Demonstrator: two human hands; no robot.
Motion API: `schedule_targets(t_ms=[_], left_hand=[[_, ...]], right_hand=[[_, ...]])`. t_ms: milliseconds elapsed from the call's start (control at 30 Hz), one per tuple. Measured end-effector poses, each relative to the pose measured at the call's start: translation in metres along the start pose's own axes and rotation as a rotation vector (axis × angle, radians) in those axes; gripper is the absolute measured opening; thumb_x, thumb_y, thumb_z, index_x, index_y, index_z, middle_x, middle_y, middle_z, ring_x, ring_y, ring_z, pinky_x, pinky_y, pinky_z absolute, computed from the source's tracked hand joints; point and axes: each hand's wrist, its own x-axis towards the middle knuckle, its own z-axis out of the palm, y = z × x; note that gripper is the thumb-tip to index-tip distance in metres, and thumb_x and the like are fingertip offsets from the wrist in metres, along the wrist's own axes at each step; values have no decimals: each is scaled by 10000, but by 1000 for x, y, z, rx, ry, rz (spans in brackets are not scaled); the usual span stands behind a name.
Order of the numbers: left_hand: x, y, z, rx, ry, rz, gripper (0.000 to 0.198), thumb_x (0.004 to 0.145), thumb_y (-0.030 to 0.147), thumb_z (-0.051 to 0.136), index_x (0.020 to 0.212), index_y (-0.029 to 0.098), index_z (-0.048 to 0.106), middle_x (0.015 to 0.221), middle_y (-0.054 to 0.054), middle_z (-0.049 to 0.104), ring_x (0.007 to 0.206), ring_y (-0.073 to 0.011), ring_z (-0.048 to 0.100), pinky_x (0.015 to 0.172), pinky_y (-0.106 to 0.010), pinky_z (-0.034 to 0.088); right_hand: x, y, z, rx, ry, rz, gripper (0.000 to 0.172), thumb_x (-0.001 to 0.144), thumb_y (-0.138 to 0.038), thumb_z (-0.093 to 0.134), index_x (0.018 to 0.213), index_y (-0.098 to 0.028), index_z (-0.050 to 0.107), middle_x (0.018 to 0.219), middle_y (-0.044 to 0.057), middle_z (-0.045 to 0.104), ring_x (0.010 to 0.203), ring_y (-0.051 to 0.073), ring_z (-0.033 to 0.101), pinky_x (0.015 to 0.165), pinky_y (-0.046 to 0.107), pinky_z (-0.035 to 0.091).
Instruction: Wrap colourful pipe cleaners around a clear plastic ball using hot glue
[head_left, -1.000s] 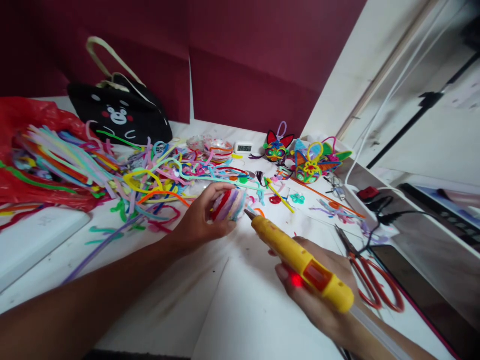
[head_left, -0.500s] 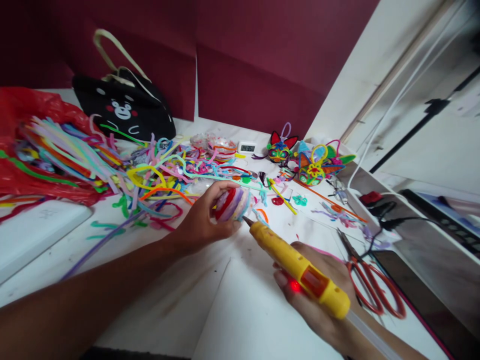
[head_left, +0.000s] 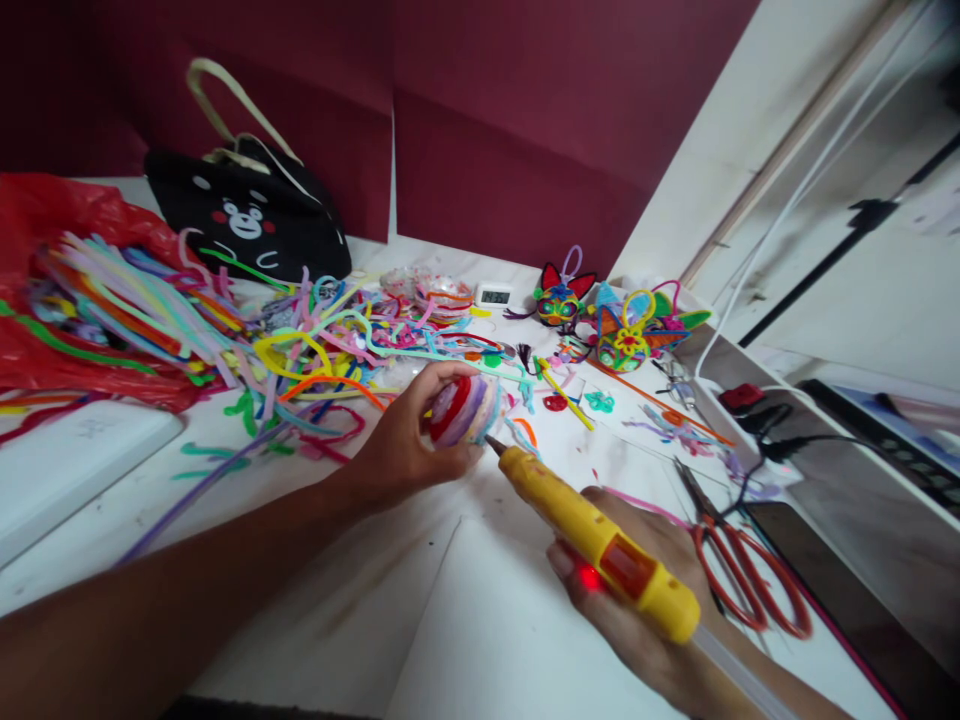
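Observation:
Near the middle of the table, my left hand (head_left: 416,430) is closed around a ball wrapped in pipe cleaners (head_left: 472,405), banded in red, lilac, cream and pale blue. A yellow hot glue gun (head_left: 592,535) lies in the grip of my right hand (head_left: 645,570), a red light glowing by the fingers. Its dark nozzle points at the ball's lower right side; whether it touches I cannot tell. A clear glue stick (head_left: 739,665) sticks out of the gun's rear end. My left fingers hide the ball's left edge.
Loose pipe cleaners (head_left: 330,345) spread from a red plastic bag (head_left: 150,215) across the left. Orange-handled scissors (head_left: 742,560) and a phone (head_left: 840,590) lie at the right. Finished-looking colourful ornaments (head_left: 626,335) and a small digital clock (head_left: 493,296) stand behind. A black bag (head_left: 247,215) sits at the back.
The ball has turned slightly in my left hand, so its coloured bands sit at a different angle. Both hands and the glue gun stay nearly in place.

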Motion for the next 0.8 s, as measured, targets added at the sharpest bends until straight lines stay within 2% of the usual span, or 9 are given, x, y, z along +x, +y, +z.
schedule_targets(t_ms=[400,800], left_hand=[[-1,-5,-1,-24,-27,-9,601,693,348,773,1196,208,474,1044,-45,589,852,-178,583,727,-280,500],[1,-7,0,-41,-10,-11,596,670,326,789,1174,233,484,1080,-43,588,912,-197,606,762,-292,504]], right_hand=[[3,-4,-7,50,-29,-1,157,904,-244,579,760,-213,524,617,-48,512,477,85,520,480,212,421],[1,-7,-12,30,-76,74,192,890,-319,575,739,-220,510,604,-30,567,514,120,583,471,223,443]])
